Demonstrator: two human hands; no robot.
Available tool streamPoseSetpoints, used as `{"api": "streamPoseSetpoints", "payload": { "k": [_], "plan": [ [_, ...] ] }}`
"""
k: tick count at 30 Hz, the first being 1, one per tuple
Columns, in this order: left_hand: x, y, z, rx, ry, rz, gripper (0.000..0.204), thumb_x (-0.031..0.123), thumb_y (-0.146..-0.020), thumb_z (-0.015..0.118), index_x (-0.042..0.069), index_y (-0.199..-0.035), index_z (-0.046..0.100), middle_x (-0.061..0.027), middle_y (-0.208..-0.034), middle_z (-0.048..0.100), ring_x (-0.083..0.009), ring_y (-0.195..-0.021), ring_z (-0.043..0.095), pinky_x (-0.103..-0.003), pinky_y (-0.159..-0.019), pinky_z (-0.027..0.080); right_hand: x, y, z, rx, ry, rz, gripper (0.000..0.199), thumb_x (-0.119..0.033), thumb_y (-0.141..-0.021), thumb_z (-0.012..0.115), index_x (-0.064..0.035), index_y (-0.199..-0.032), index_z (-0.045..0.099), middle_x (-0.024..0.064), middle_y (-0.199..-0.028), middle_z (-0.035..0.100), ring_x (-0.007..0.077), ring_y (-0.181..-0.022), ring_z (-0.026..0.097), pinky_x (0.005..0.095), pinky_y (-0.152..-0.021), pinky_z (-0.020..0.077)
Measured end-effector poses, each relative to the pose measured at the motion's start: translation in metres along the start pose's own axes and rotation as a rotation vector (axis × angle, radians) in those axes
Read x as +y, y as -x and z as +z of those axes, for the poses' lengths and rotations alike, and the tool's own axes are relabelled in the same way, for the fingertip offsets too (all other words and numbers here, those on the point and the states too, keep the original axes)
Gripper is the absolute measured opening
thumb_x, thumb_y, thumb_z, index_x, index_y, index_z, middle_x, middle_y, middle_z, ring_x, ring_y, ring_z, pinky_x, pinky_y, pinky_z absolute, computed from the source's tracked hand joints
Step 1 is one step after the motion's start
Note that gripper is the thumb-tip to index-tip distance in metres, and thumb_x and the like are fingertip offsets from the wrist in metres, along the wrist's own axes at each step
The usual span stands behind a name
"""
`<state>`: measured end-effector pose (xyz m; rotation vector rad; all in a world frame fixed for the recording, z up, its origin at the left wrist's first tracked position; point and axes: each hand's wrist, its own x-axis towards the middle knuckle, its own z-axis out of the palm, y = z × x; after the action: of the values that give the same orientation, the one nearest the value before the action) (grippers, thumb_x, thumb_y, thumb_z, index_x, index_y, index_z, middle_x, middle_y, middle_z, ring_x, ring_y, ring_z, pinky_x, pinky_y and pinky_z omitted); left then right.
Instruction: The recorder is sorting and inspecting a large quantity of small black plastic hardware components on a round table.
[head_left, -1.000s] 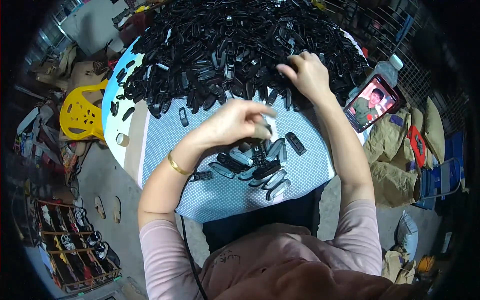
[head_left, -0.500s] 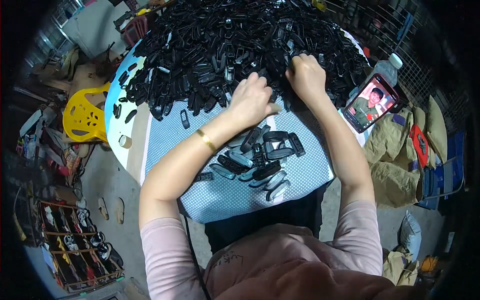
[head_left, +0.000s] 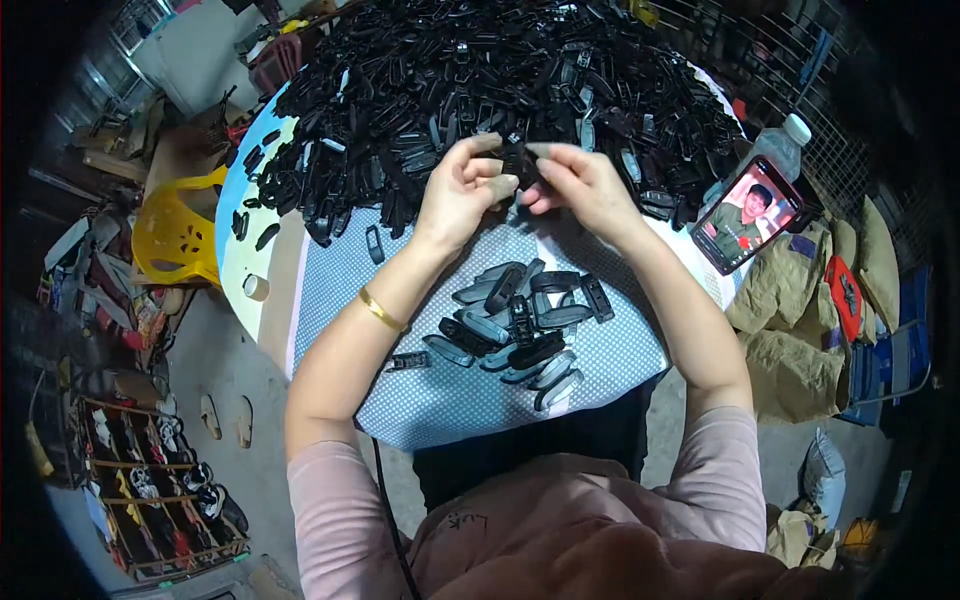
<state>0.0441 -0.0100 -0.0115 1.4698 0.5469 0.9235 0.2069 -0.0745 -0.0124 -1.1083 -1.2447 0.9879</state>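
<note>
There, between the two hands, a small black plastic piece (head_left: 517,160) was pinched upright, left hand (head_left: 462,190) and right hand (head_left: 578,182) gripping it from either side, just near of the far black heap (head_left: 480,80).

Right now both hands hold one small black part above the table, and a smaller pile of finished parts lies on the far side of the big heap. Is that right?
Not quite. The head view shows the small pile on the near side of the big heap, close to the person's body. Left hand and right hand do hold one black part together.
</note>
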Motion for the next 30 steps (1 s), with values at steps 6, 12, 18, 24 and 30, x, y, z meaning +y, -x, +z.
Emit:
{"api": "streamPoseSetpoints", "payload": {
  "k": [6,12,18,24,30],
  "plan": [
    [-0.005,0.006,-0.003,0.012,0.053,-0.053,0.036,0.001,-0.081,0.061,-0.001,-0.116,0.054,-0.0024,-0.092,0.061,-0.0063,-0.076,0.056,-0.019,-0.064,0.045,0.006,0.005,0.014,0.02,0.021,-0.022,0.027,-0.011,-0.093,0.046,0.0037,-0.115,0.052,0.0082,-0.089,0.062,0.0125,-0.073,0.063,0.021,-0.06,0.0529],
    [0.001,0.007,-0.01,0.007,0.017,-0.057,0.032,0.002,-0.081,0.061,-0.001,-0.113,0.057,-0.0016,-0.088,0.062,-0.0063,-0.074,0.056,-0.019,-0.065,0.046,0.006,0.007,0.019,0.004,0.005,-0.052,0.026,-0.011,-0.092,0.046,0.004,-0.112,0.054,0.0068,-0.091,0.061,0.0114,-0.07,0.062,0.0203,-0.055,0.0517],
    [0.001,0.012,-0.004,-0.016,0.004,-0.02,0.03,0.008,-0.084,0.06,-0.002,-0.113,0.057,-0.0017,-0.088,0.062,-0.0067,-0.074,0.055,-0.02,-0.068,0.046,0.01,0.011,0.026,0.19,0.404,-0.4,0.016,-0.002,-0.086,0.053,0.0059,-0.098,0.059,0.0088,-0.095,0.057,0.0114,-0.065,0.061,0.0207,-0.052,0.0493],
    [0.005,0.011,-0.003,0.064,0.118,-0.015,0.028,0.008,-0.085,0.058,-0.002,-0.112,0.059,-0.0033,-0.095,0.064,-0.0076,-0.081,0.057,-0.02,-0.073,0.045,0.011,0.011,0.03,0.251,0.599,-0.448,0.018,-0.01,-0.082,0.063,0.0033,-0.094,0.06,0.0076,-0.091,0.058,0.0099,-0.063,0.058,0.0222,-0.054,0.0472],
    [0.02,0.014,-0.01,-0.092,-0.019,0.03,0.026,0.007,-0.086,0.055,-0.003,-0.11,0.059,-0.0067,-0.1,0.063,-0.0133,-0.091,0.057,-0.025,-0.085,0.043,0.004,0.015,0.024,0.014,0.441,-0.167,0.023,-0.022,-0.081,0.067,0.0012,-0.083,0.063,-0.0005,-0.063,0.058,0.006,-0.058,0.051,0.0222,-0.05,0.0407]
  ]
}}
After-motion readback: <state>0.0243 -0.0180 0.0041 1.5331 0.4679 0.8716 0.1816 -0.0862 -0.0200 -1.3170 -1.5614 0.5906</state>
